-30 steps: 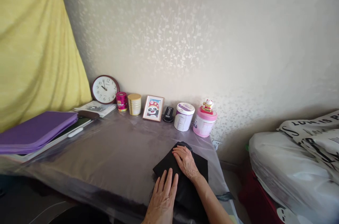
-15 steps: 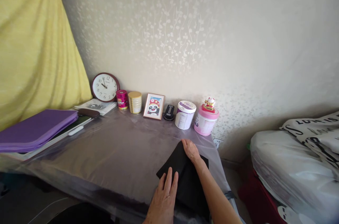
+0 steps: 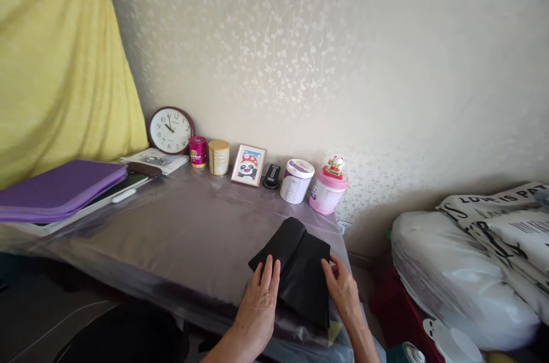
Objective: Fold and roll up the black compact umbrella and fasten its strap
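Note:
A black cloth-like item (image 3: pixel 305 271) lies on the table near its right front corner, its left part folded over in a flap. My left hand (image 3: pixel 261 300) rests on the flap's lower left edge, fingers stretched and slightly apart. At the item's right edge is my right hand (image 3: pixel 341 286), its thumb and fingers closed on that edge near the upper right corner.
Along the wall stand a clock (image 3: pixel 171 130), a pink can (image 3: pixel 198 152), a yellow-lidded tin (image 3: pixel 219 158), a panda picture (image 3: pixel 249 165), a black device (image 3: pixel 271 176) and two tubs (image 3: pixel 297 181). Purple folders (image 3: pixel 64 188) lie left; white bags (image 3: pixel 454 271) sit right.
My right hand has left the item's top edge and moved down and right to its right edge. More of the black item shows. My left hand stays on the flap. The view has shifted slightly.

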`<state>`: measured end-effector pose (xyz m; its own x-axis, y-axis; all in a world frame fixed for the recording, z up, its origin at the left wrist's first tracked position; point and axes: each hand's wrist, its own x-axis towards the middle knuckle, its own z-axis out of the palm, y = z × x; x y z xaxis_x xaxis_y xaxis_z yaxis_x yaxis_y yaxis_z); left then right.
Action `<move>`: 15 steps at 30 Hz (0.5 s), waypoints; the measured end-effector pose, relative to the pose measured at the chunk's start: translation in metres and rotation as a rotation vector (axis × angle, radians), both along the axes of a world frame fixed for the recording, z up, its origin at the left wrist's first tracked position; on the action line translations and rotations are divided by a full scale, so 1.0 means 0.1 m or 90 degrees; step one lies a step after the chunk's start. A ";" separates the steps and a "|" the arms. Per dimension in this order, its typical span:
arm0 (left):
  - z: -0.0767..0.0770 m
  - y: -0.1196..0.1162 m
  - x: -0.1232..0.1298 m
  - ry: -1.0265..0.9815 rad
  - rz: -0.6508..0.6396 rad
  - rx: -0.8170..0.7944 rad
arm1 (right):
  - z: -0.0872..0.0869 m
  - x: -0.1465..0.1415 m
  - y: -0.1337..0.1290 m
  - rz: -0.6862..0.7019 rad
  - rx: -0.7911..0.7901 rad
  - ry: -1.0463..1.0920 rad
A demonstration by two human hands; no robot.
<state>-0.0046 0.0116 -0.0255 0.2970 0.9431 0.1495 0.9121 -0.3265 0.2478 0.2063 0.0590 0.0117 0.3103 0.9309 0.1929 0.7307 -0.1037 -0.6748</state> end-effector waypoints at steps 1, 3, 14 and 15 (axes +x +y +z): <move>-0.02 0.00 0.00 -0.002 -0.005 0.012 | -0.02 -0.02 -0.04 0.007 -0.016 0.026; -0.04 0.01 -0.01 -0.008 -0.007 0.031 | -0.04 -0.06 -0.10 0.020 -0.046 0.078; 0.02 -0.02 -0.01 -0.014 0.017 -0.034 | 0.42 -0.29 -0.05 0.162 -0.098 0.450; 0.01 -0.01 0.00 -0.016 0.017 -0.025 | 0.48 -0.34 -0.03 0.180 -0.090 0.476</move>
<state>-0.0050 0.0102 -0.0245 0.2682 0.9559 0.1196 0.9137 -0.2917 0.2830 0.1720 0.0564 0.0594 0.0603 0.9934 -0.0975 0.1025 -0.1033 -0.9893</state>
